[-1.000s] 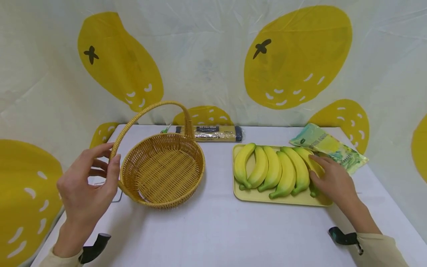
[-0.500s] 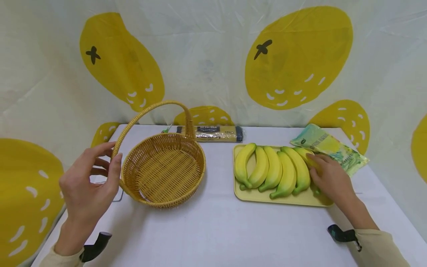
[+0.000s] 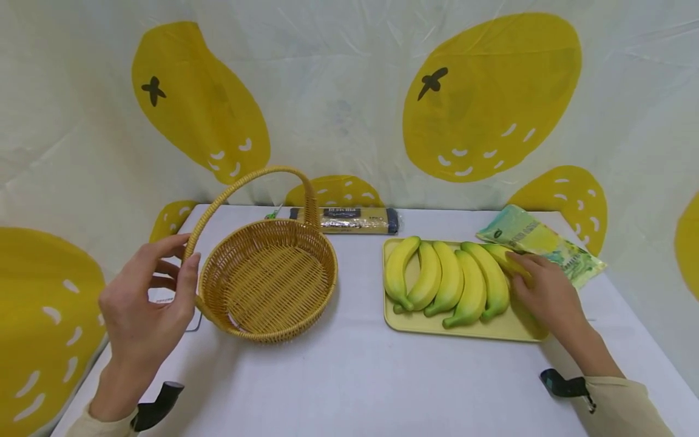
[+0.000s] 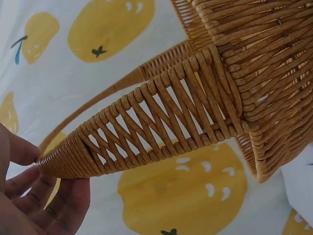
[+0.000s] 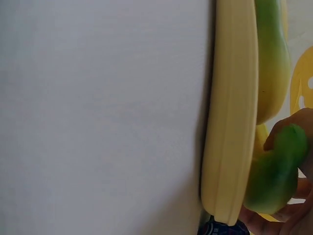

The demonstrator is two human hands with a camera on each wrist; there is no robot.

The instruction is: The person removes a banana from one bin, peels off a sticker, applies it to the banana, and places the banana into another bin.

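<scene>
From my seat, my left hand [image 3: 144, 300] pinches the arched handle of the round woven wicker basket [image 3: 267, 276], thumb and fingers on the flat band near its left root. I judge the basket light and stiff, its rough weave easy to hold; that handle is a good place to take it. Right of the basket, five smooth curved yellow-green bananas [image 3: 445, 279] lie side by side on a pale yellow flat tray [image 3: 415, 321]. My right hand [image 3: 546, 297] curls around a sixth banana [image 3: 505, 258] at the tray's right end. It looks firm and a little slippery, so the thick middle seems best for gripping.
</scene>
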